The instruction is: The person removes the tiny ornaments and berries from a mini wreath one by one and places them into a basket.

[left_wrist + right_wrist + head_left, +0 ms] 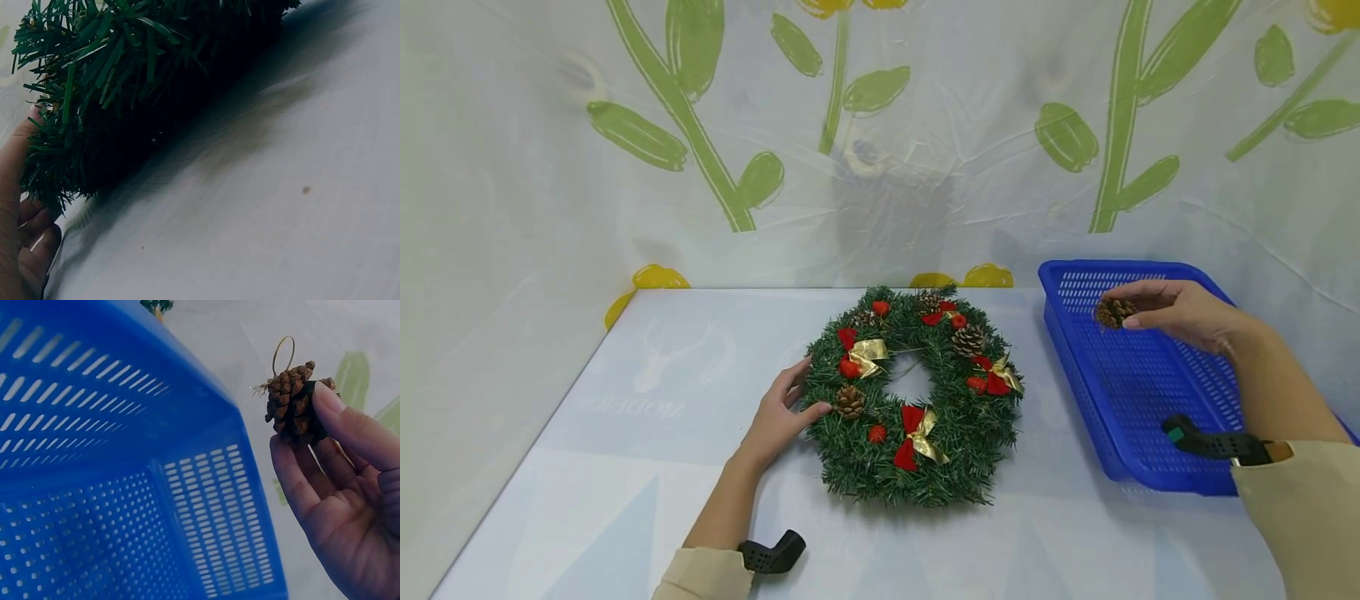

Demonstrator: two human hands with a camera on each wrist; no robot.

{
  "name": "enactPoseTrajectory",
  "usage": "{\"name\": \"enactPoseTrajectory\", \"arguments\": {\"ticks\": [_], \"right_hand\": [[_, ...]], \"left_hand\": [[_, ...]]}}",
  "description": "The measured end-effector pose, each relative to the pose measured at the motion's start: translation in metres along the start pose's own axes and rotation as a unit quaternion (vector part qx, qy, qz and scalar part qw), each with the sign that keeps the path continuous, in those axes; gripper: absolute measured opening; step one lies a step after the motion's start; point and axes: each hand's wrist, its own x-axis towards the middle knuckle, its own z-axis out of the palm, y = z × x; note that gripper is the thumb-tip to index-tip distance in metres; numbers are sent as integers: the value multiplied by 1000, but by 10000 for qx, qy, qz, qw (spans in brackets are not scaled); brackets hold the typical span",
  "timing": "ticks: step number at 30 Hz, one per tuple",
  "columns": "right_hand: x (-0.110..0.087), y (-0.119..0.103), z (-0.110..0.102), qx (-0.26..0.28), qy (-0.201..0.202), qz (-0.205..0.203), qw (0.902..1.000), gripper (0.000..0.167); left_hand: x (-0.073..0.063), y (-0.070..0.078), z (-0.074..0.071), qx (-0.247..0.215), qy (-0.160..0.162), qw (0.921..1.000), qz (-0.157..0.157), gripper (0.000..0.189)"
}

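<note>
R hand [1183, 318] has a pine cone [1114, 313] pinched btwn thumb and fingers, up in the air by the far end of the blue basket [1150, 421], scene R; can't tell if it's directly over the rim. Wire loop [275, 360] sticks up off the cone, free of the fingers.

L hand [778, 421] is curled loosely on the L edge of the wreath [958, 446], thumb on the near side, close to a fixed cone [850, 402]. Wreath lies flat mid-bench [677, 467].

Handling (my guess): cone v. light, stiff, rough so little slip, but scales may snap; hold round the body, light pinch, leave loop clear. Wreath prob. light, springy at the tips w/ a firmer ring inside; grip the ring thru the greenery, not the bows [917, 440], which look soft and easily crushed.
</note>
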Motion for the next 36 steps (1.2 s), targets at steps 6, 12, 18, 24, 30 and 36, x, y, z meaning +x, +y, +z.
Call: {"name": "enactPoseTrajectory", "arguments": {"ticks": [6, 12, 18, 24, 30, 36], "right_hand": [[0, 11, -9, -206, 248, 520, 9981, 42], [-2, 23, -18, 195, 255, 685, 9971, 39], [4, 35, -20, 124, 249, 805, 9964, 38], [18, 42, -13, 110, 207, 1004, 9947, 37], [24, 53, -7, 204, 292, 1205, 9921, 35], [37, 58, 0, 7, 204, 1243, 9920, 65]], "left_hand": [[2, 1, 3, -9, -75, 10000, 49, 75], [3, 2, 5, 4, -60, 9999, 125, 74], [7, -12, 4, 5, -21, 9998, 188, 74], [11, -32, -2, 14, 110, 9997, 215, 74], [6, -15, 0, -20, 39, 9999, 140, 74], [9, -34, 0, 31, 103, 9997, 215, 74]]}}
